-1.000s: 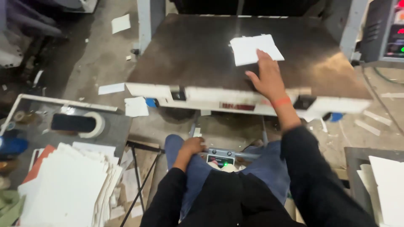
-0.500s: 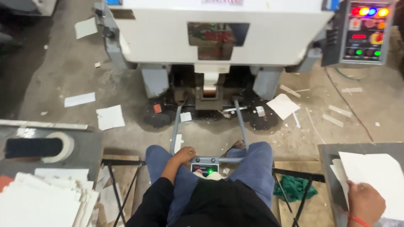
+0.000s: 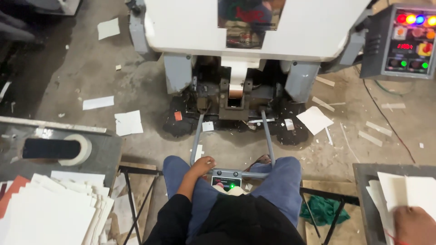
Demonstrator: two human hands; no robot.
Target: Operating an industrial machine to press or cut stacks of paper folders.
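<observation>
Since the earlier frames the right hand [image 3: 414, 225] has left the machine's flat bed and come down onto the white sheets [image 3: 399, 193] stacked on the counter [image 3: 361, 174] at the person's right; the view has dropped with it toward the floor. Only part of that hand shows, cut off by the lower right corner, so whether it grips a sheet or merely presses on the stack cannot be told. The left hand [image 3: 203, 164] rests on the left knee, fingers loosely curled, holding nothing. Just beyond it a grey bar crosses between the knees, with a small box [image 3: 227, 183] showing a green light below it.

Left of the left hand, a second pile of white sheets [image 3: 50, 211] is cut by the bottom edge, and past it a tape roll [image 3: 75, 149] lies under a dark block. Farther out, scraps of white paper [image 3: 129, 122] litter the concrete floor. Beyond stands the white press [image 3: 254, 27], its top out of view, and far past the right hand a grey control panel [image 3: 402, 41] with red, yellow, blue and green lamps.
</observation>
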